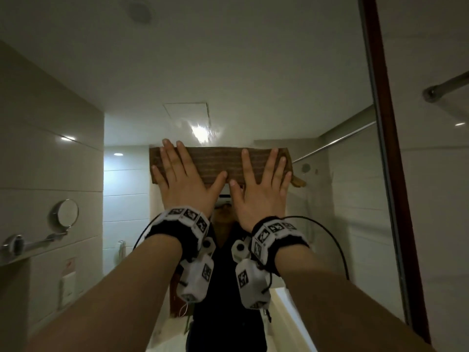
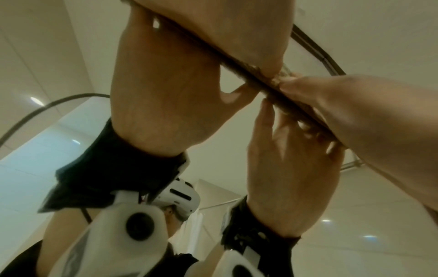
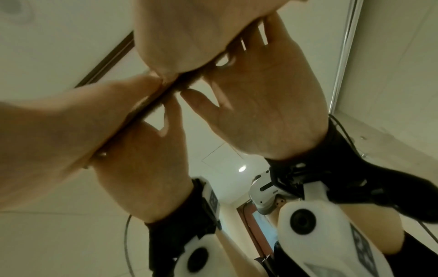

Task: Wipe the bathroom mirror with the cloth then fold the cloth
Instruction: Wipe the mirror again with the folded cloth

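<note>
A brown ribbed cloth [image 1: 218,163], folded into a long strip, lies flat against the bathroom mirror [image 1: 228,72] at head height. My left hand [image 1: 181,174] presses on its left end with straight, spread fingers. My right hand [image 1: 262,176] presses on its right end the same way, and a small corner of cloth sticks out past it. The thumbs nearly meet under the strip. In the left wrist view the cloth [image 2: 244,70] shows only as a thin dark edge between my left hand [image 2: 213,22] and its reflection. The right wrist view shows the cloth [image 3: 187,78] the same way under my right hand [image 3: 201,28].
A dark red frame [image 1: 388,123] bounds the mirror on the right, with a metal rod [image 1: 446,85] on the wall beyond. On the left wall are a round shaving mirror [image 1: 67,213] and a chrome rail [image 1: 33,242]. The glass reflects my dark-clothed body.
</note>
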